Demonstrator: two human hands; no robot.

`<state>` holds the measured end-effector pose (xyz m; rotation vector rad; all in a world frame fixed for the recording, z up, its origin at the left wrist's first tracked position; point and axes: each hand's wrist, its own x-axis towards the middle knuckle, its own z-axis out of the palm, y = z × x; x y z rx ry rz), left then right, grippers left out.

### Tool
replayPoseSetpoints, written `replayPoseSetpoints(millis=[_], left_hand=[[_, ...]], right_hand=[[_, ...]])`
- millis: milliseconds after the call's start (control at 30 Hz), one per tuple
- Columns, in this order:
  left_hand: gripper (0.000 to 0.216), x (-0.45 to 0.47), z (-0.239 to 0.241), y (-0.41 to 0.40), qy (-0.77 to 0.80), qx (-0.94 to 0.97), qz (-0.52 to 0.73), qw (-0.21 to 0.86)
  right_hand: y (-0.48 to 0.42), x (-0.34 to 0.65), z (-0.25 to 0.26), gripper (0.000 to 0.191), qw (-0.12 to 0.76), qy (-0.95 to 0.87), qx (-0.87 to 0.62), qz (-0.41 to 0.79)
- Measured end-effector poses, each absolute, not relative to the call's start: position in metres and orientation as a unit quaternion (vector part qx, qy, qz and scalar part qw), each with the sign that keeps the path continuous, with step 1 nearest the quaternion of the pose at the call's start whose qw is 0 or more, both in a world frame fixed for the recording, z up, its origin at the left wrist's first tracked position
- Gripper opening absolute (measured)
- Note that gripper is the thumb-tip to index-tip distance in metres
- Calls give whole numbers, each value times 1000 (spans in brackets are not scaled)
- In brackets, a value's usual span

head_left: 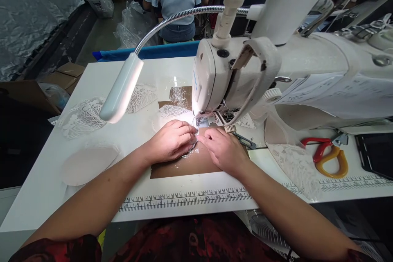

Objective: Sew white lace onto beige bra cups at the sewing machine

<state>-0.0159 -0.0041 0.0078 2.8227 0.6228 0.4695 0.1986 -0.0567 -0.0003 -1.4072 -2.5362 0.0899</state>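
At the needle of a white sewing machine [210,77], a piece of white lace [175,113] lies under the lamp's light. My left hand [173,141] rests over the lace just left of the needle, fingers bent and drawn together on its edge. From the right, my right hand [225,149] meets it, with the index finger reaching to the lace edge and the other fingers curled. Both hands are closed, and their fingertips are partly hidden near the presser foot. Beneath them a brown sheet [184,169] covers part of the machine bed.
Lace pieces [82,115] and pale oval cups [89,166] lie on the white table [101,75] at left. A gooseneck lamp [121,88] arches overhead. Red-and-yellow scissors [330,155] and a black device [376,151] lie at right. A person [175,0] sits beyond.
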Motion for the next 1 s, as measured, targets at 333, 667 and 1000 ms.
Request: replayPoseSetpoints(millis=[333, 667, 1000], left_hand=[[31, -19, 9, -6, 215, 963, 137, 88], [34, -11, 8, -9, 270, 951, 146, 42], [26, -13, 8, -9, 229, 957, 168, 61]], right_hand=[[-59, 197, 5, 40, 82, -868, -489, 6], [-51, 192, 4, 36, 71, -831, -551, 0], [-52, 193, 3, 40, 142, -838, -527, 9]])
